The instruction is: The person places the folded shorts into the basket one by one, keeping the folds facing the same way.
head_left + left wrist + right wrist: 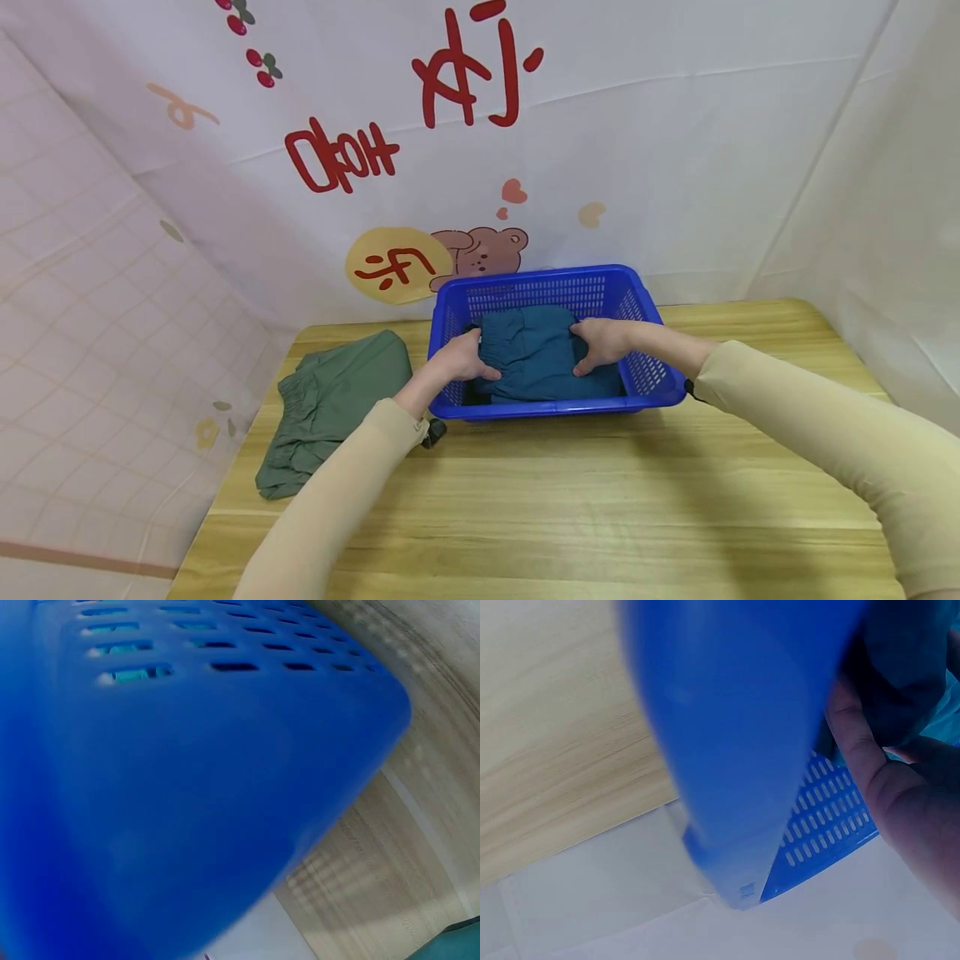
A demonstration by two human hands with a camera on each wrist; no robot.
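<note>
I have both hands inside the blue basket (557, 287), left hand (463, 357) and right hand (602, 342) gripping opposite ends of the folded teal garment (536, 354), fingers curled on it.

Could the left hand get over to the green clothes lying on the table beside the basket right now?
Probably yes. The green garment lies in the open just left of the blue basket, with nothing between. But the left hand now holds the teal garment.

Blue perforated basket wall (187, 787) filling most of view, blurred, teal cloth (131, 673) visible through slots, wooden tabletop (405, 847) at right
</note>
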